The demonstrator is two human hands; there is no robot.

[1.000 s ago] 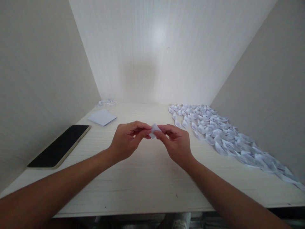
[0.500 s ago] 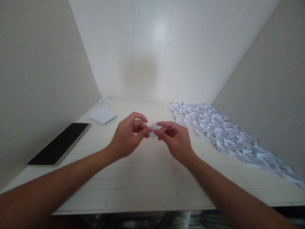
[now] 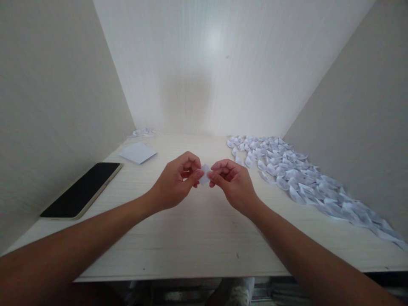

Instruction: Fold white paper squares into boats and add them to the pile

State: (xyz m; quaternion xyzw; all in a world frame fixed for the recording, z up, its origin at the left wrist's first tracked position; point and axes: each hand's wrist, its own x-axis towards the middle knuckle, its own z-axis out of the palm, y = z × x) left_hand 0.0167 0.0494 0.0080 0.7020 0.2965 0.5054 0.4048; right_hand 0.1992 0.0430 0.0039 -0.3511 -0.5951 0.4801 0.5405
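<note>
A small folded piece of white paper [image 3: 205,174] is held above the middle of the table. My left hand [image 3: 178,178] pinches its left side between thumb and fingers. On its right side, my right hand [image 3: 233,182] grips it the same way, the thumb in front. Both hands are closed, and the fingertips behind the paper are partly hidden. Many small folded white paper pieces [image 3: 287,170] lie in a heap to the right of my right hand. A stack of square white paper sheets [image 3: 138,153] rests beyond my left hand.
A dark-screened phone [image 3: 81,191] lies at the left by the side wall. Thin white paper strips [image 3: 144,132] sit in the back left corner. Panels enclose the pale table [image 3: 188,246] at the back and both sides. Shoes show below its front edge.
My right hand's fingers have curled in and drawn slightly apart from the paper's top edge. My left fingers have closed in nearer to the paper, which both hands still hold.
</note>
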